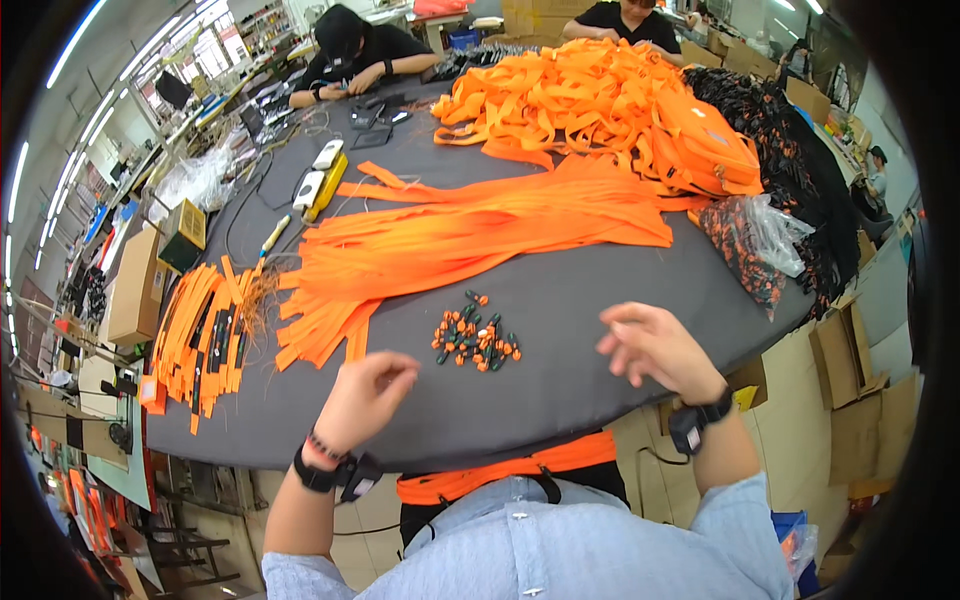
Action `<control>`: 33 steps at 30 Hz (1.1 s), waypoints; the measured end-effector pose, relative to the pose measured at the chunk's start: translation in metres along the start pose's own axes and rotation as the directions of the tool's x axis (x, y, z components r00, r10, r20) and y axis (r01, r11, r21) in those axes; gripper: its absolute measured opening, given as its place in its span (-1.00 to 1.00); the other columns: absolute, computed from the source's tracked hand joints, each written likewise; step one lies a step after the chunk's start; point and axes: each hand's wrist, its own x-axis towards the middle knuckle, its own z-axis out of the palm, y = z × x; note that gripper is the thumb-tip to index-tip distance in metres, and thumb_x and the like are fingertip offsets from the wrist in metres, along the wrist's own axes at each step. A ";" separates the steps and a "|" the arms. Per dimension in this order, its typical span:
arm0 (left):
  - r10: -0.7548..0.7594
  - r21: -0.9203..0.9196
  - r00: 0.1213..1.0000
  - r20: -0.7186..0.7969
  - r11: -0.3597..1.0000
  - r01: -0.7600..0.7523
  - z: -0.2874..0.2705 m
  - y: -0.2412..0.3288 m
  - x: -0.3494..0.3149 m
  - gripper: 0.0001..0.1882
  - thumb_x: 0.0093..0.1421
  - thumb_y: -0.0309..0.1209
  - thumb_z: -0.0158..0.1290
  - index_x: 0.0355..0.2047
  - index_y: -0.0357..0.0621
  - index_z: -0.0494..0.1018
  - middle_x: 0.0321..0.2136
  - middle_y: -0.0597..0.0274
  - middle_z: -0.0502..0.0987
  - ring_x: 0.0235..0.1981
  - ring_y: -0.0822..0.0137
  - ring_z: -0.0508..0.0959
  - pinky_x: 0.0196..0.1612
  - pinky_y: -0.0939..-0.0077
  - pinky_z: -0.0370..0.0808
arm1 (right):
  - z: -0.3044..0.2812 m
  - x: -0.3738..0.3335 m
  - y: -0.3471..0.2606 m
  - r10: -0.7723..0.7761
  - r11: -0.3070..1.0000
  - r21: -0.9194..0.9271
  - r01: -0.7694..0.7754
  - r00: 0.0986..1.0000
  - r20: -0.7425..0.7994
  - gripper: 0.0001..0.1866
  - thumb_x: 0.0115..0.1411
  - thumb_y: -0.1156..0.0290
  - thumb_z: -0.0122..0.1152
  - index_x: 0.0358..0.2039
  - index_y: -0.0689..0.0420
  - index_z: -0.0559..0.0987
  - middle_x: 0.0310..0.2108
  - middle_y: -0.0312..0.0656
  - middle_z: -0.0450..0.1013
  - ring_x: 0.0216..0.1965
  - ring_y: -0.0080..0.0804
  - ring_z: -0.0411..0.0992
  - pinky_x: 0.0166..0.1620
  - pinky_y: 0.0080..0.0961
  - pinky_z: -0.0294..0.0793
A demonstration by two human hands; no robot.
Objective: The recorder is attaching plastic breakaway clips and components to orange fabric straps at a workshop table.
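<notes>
My left hand (372,392) hovers above the near left part of the dark grey tabletop. Its fingers curl loosely towards the thumb, and nothing shows in them. On the right, my right hand (655,350) is raised with fingers apart and holds nothing. Between the two hands lies a small pile of orange and dark green pieces (475,338), too small to name surely. Beyond it stretches a thick bundle of long orange webbing straps (460,225). Shorter orange strips (200,335), some with black parts, lie in a row at the left edge.
A heap of orange straps (580,95) fills the far side, beside a clear bag of small pieces (745,245) and a black pile (770,120). A yellow-and-white power strip (322,180) lies with cables. Two people work across the table (560,380).
</notes>
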 end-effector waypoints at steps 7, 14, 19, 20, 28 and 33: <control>0.385 0.412 0.922 0.031 0.836 -0.363 0.035 0.000 0.156 -0.87 0.05 -0.50 0.15 -0.36 -0.24 0.53 -0.38 0.03 0.52 -0.32 0.08 0.54 -0.21 0.33 0.49 | -0.024 0.166 0.014 0.132 0.475 0.770 -0.427 0.899 0.417 -0.84 0.22 0.62 0.02 -0.17 0.29 0.38 -0.27 -0.15 0.39 -0.54 -0.69 0.39 -0.68 -0.91 0.34; 0.412 0.565 0.894 0.175 0.701 -0.434 0.067 -0.043 0.225 -0.72 0.00 -0.38 0.19 -0.27 -0.16 0.46 -0.25 -0.05 0.46 -0.12 -0.05 0.45 -0.02 0.19 0.42 | -0.035 0.199 0.047 0.044 0.498 0.818 -0.288 0.950 0.308 -0.88 0.23 0.49 0.08 -0.30 0.30 0.43 -0.49 -0.32 0.39 -0.60 -0.76 0.33 -0.64 -0.90 0.29; 0.424 0.497 0.878 0.224 0.725 -0.477 0.065 -0.033 0.237 -0.83 -0.08 -0.42 0.24 -0.50 -0.17 0.47 -0.52 0.11 0.49 -0.39 0.08 0.51 -0.26 0.24 0.45 | -0.040 0.206 0.050 0.089 0.591 0.771 -0.238 0.969 0.231 -0.86 0.29 0.43 0.02 -0.35 0.24 0.44 -0.46 -0.28 0.41 -0.59 -0.75 0.32 -0.72 -0.89 0.22; 0.427 0.488 0.879 0.211 0.734 -0.473 0.060 -0.030 0.240 -0.81 -0.10 -0.41 0.26 -0.51 -0.17 0.47 -0.52 0.11 0.49 -0.40 0.10 0.51 -0.28 0.26 0.45 | -0.034 0.202 0.047 0.131 0.671 0.697 -0.253 0.966 0.224 -0.81 0.29 0.35 0.06 -0.34 0.23 0.44 -0.43 -0.25 0.44 -0.60 -0.75 0.32 -0.74 -0.91 0.21; 0.338 0.481 0.898 0.284 0.760 -0.438 0.034 0.028 0.207 -0.75 -0.18 -0.44 0.32 -0.56 -0.17 0.43 -0.54 0.08 0.49 -0.41 0.08 0.52 -0.36 0.28 0.43 | 0.007 0.185 0.049 0.090 0.717 0.622 -0.315 0.926 0.366 -0.57 0.23 0.06 0.18 -0.20 0.19 0.37 -0.25 -0.23 0.45 -0.48 -0.76 0.39 -0.70 -0.91 0.26; 0.409 0.459 0.875 0.258 0.745 -0.484 0.020 0.049 0.165 -0.66 -0.05 -0.48 0.25 -0.25 -0.24 0.43 -0.51 0.24 0.46 -0.48 0.32 0.48 -0.37 0.46 0.41 | -0.015 0.204 0.061 -0.101 0.476 0.878 -0.043 0.989 0.104 -0.78 0.25 0.25 0.18 -0.29 0.10 0.40 -0.39 -0.35 0.41 -0.50 -0.71 0.35 -0.59 -0.82 0.30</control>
